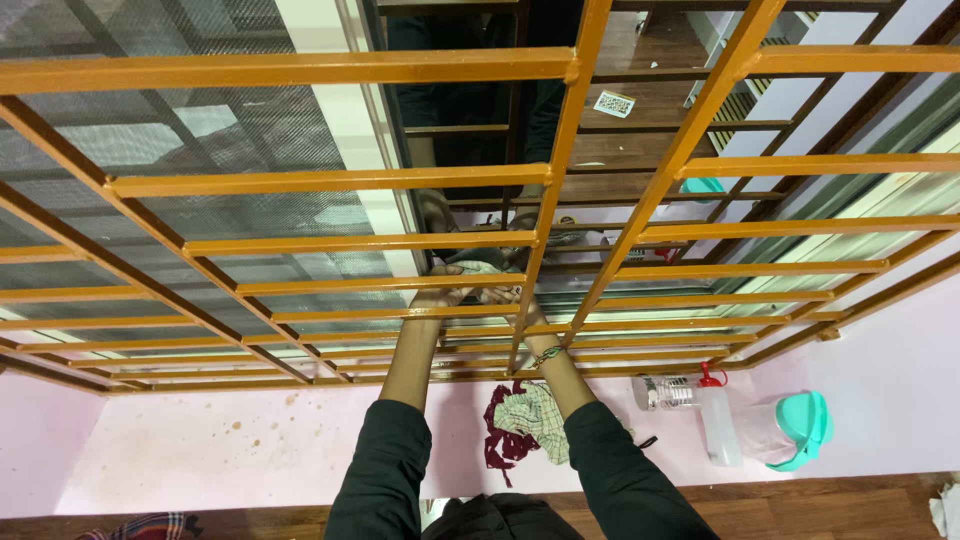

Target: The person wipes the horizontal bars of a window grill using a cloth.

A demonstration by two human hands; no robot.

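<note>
Both my arms in dark sleeves reach up through an orange metal window grille [300,181]. My left hand [440,292] and my right hand [497,294] are together behind the bars, pressed on a pale cloth [474,267] against the window glass [250,215]. A bracelet sits on my right wrist. The fingers are partly hidden by a grille bar.
A crumpled checked and maroon rag [524,425] lies on the pink sill [200,445]. To the right stand a clear bottle [665,391], a spray bottle with a red top [718,420] and a clear jug with a green lid [790,430]. A wooden floor edge runs below.
</note>
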